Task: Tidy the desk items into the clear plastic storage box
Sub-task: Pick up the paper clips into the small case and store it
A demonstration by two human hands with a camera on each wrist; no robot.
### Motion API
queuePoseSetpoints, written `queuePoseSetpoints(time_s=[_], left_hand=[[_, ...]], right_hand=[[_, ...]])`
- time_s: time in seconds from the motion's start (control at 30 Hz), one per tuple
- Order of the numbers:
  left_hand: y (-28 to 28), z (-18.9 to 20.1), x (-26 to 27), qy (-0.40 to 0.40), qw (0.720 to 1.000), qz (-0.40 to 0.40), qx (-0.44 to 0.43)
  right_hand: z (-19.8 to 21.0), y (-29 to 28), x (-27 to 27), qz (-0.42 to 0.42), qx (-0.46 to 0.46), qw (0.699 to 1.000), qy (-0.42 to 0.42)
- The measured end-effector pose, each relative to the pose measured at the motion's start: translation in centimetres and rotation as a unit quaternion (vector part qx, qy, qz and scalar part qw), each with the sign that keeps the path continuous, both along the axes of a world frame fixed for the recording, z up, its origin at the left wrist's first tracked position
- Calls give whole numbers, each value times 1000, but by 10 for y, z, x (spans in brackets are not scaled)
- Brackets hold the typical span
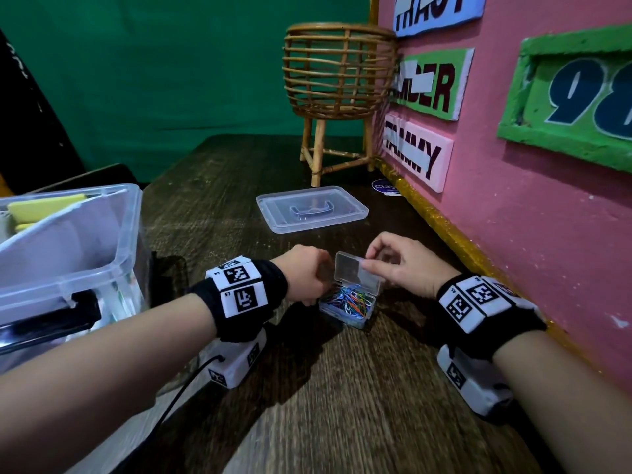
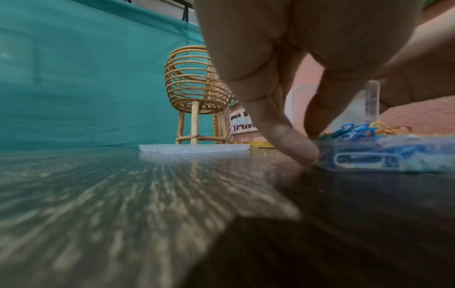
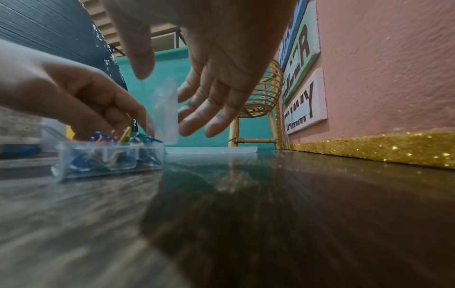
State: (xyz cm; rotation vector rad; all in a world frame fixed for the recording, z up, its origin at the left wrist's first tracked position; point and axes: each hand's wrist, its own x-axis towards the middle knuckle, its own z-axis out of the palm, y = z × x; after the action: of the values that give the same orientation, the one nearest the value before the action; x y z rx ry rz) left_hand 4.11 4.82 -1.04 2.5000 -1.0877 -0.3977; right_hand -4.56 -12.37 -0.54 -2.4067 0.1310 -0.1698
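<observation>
A small clear paper clip case (image 1: pixel 345 304) full of coloured clips sits on the dark wooden desk (image 1: pixel 342 405) between my hands. Its hinged lid (image 1: pixel 352 273) stands upright and open. My left hand (image 1: pixel 319 295) grips the case's left side; in the left wrist view its curled fingers (image 2: pixel 302 150) press the corner of the case (image 2: pixel 384 157). My right hand (image 1: pixel 367 265) pinches the lid's top edge, thumb in front and fingers behind the lid (image 3: pixel 166 109). The clear plastic storage box (image 1: pixel 68 241) stands open at the left with items inside.
The storage box's flat clear lid (image 1: pixel 311 208) lies on the desk beyond the hands. A wicker basket stand (image 1: pixel 338 73) rises behind it. A pink board (image 1: pixel 513 200) with name signs and a gold glitter edge walls the right side. Green cloth hangs at the back.
</observation>
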Motion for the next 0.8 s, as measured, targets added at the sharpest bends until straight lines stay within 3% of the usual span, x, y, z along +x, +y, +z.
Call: queuePoseSetpoints(time_s=[0.23,0.47,0.57,0.8], left_hand=[[0,5,-5,37,999,10,15],[1,3,-3,14,999,1,-35],[2,4,-3,-36,998,-6,-58],[2,10,-4,-41,997,-27,-61]], right_hand=[[1,3,-1,-1,22,999,32],[1,3,-1,2,20,999,30],[0,3,-2,10,30,999,39],[-2,2,-1,29,22,991,132]])
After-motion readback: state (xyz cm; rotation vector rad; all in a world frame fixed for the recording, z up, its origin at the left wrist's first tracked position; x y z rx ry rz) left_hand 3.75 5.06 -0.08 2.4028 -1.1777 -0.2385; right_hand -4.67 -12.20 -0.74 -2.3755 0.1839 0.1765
